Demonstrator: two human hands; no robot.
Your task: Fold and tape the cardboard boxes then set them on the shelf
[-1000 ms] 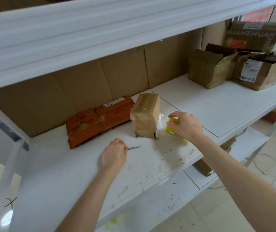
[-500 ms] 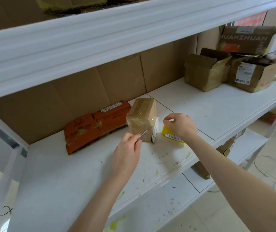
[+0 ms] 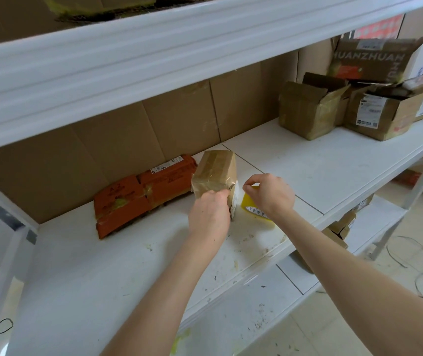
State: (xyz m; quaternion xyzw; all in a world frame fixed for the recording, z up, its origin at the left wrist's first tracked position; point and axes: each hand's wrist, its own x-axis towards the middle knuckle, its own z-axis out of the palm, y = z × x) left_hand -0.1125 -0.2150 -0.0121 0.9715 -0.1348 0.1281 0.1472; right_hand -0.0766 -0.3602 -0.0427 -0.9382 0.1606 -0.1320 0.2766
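Two bare forearms enter from the bottom of the frame, crossing above a lower shelf board [image 3: 269, 317] speckled with scraps. On the white shelf [image 3: 102, 278], centre frame, the left hand [image 3: 209, 217] lies knuckles-up against the near face of a small brown box [image 3: 216, 170]. Its fingers are curled at the box's lower right corner, touching it, but what they hold, if anything, is hidden by the back of the hand. The box stands upright and slightly tilted, wrapped in glossy clear tape, a white label on its right side, rising just above and behind the left hand. Just right of it, the right hand [image 3: 272, 199] hovers curled, thumb and forefinger tips drawn together near the box's right edge — cannot tell whether anything is pinched between them. Under that hand sits a yellow tape roll [image 3: 248, 205] on the shelf, just beside the box. Left of the box and further back, a flattened orange carton [image 3: 143, 194] lies against the cardboard backing [image 3: 102, 150]. Upper right, well apart, a cluster of open brown boxes [image 3: 305, 111] with shipping labels. Across the top runs the white upper shelf rail [image 3: 154, 55].
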